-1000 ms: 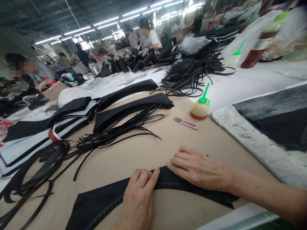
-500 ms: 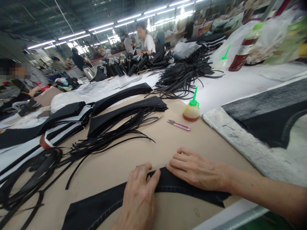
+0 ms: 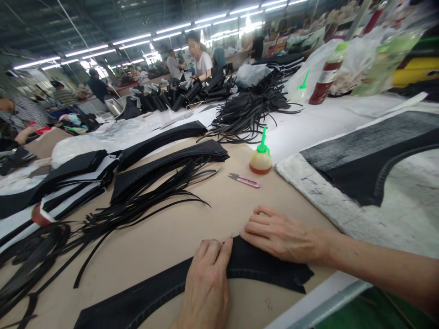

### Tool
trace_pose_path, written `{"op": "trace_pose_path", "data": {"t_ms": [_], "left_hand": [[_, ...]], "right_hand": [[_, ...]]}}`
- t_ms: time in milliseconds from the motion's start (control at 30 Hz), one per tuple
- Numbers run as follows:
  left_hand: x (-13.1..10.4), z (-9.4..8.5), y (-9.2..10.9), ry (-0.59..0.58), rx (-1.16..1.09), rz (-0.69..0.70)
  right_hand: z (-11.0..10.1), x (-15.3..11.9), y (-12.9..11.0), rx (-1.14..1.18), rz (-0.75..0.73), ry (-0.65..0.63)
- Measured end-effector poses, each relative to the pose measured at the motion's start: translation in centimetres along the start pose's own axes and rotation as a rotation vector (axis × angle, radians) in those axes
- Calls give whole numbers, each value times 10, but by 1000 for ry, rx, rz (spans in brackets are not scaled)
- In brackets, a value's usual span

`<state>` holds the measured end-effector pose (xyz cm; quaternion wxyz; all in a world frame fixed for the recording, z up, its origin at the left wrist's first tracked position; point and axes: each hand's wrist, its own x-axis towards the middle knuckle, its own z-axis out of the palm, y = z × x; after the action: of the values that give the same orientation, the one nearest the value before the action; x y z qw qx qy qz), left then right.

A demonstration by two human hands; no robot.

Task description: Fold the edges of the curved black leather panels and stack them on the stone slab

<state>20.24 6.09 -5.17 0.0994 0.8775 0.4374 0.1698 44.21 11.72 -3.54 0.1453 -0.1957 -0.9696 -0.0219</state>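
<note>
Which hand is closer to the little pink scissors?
Right. In the picture, the right hand is below the pink scissors, slightly right; the left hand is lower, farther away.

12 o'clock: glowing tube lights (image 3: 212,17) above us, a person in white (image 3: 205,63) below | 2 o'clock: bottle of dark red liquid (image 3: 321,85), green cap (image 3: 341,46) | 10 o'clock: metal jug (image 3: 115,106) | 9 o'clock: crumpled plastic (image 3: 77,145)

One left hand (image 3: 207,281) at six o'clock, one right hand (image 3: 284,235) at four. One panel (image 3: 245,262) at six; one pair of snips (image 3: 250,182) at four. Two nozzle bottles (image 3: 260,163) (image 3: 301,95), at three and two; one red bottle (image 3: 322,84) at two. Two strip bundles (image 3: 247,109) (image 3: 147,197), at one and eight; two arched stacks (image 3: 168,167) (image 3: 161,141), nine and ten.
</note>
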Motion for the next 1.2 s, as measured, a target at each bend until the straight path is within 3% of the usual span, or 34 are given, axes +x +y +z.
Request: {"op": "trace_pose_path", "data": {"t_ms": [267, 700, 900, 1033, 1200], "left_hand": [[6, 1, 2, -61, 147, 33], [14, 0, 16, -14, 385, 29], [17, 0, 13, -27, 449, 102], [15, 2, 8, -19, 465, 132], [16, 2, 10, -15, 473, 168]], "right_hand": [[-4, -5, -2, 5, 11, -38], [-10, -33, 2, 29, 96, -21], [-13, -46, 4, 31, 117, -16], [-16, -57, 6, 25, 184, -22], [-15, -61, -3, 53, 364, 73]]}}
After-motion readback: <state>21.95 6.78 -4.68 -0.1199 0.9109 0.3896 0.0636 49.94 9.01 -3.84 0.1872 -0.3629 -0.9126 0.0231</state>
